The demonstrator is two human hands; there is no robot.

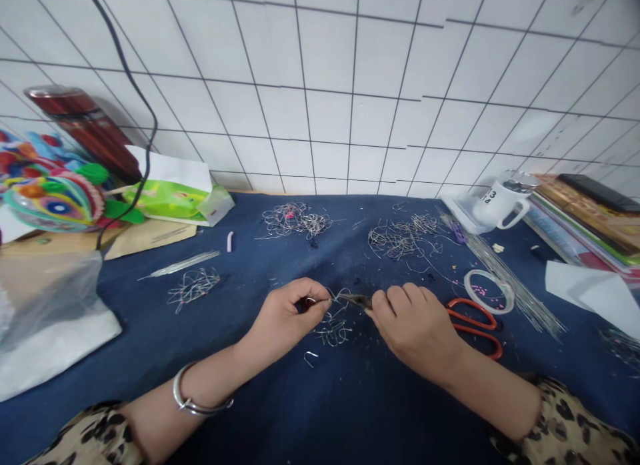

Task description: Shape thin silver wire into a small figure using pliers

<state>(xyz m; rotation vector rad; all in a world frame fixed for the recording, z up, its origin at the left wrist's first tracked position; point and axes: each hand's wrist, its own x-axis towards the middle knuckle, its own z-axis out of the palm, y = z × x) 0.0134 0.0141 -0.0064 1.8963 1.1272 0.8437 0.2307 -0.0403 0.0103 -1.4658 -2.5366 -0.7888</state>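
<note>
**Head view: bending partway done**

I'm watching the left hand (287, 316) pinching a wire piece (334, 295), the right hand (415, 323) squeezing pliers (359, 299) onto it. Bent pieces (334, 331) are lying heaped below the fingertips (323, 307); straight wires (520, 291) are waiting right of them, likely much remaining.

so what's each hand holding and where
The left hand pinches a bent wire at its fingertips; the right hand grips pliers by the handles, dark nose pointing at the wire.
</note>
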